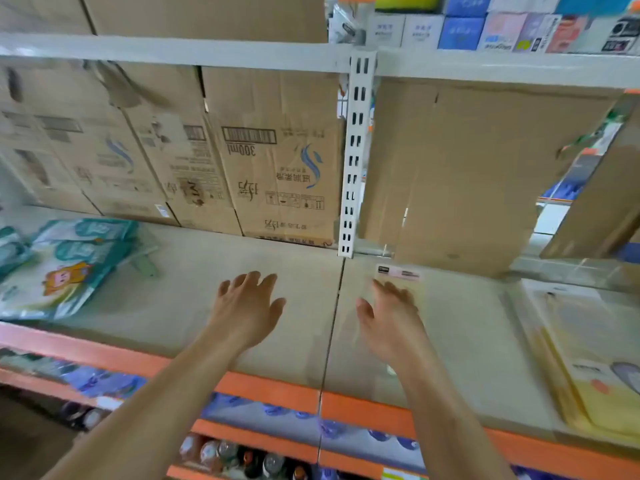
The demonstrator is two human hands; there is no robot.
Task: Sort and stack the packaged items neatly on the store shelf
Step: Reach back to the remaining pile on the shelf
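Both hands, left (247, 306) and right (393, 320), reach open-palmed over the shelf (166, 299).

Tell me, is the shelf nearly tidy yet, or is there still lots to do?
Partly. The teal-and-white packs sit grouped at the shelf's left end, though some are askew. The yellow packets lie piled on the right. Both hands are empty: the left hand hovers open, and the right hand reaches toward a clear flat packet. The middle of the shelf is bare.

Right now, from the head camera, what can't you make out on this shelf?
- Clear flat packet: right hand covers its lower part; label too blurred to read.
- Green packs: cut off by the left edge.
- Yellow packets: cut off by the right edge.
- Left hand: contact with the shelf unclear.
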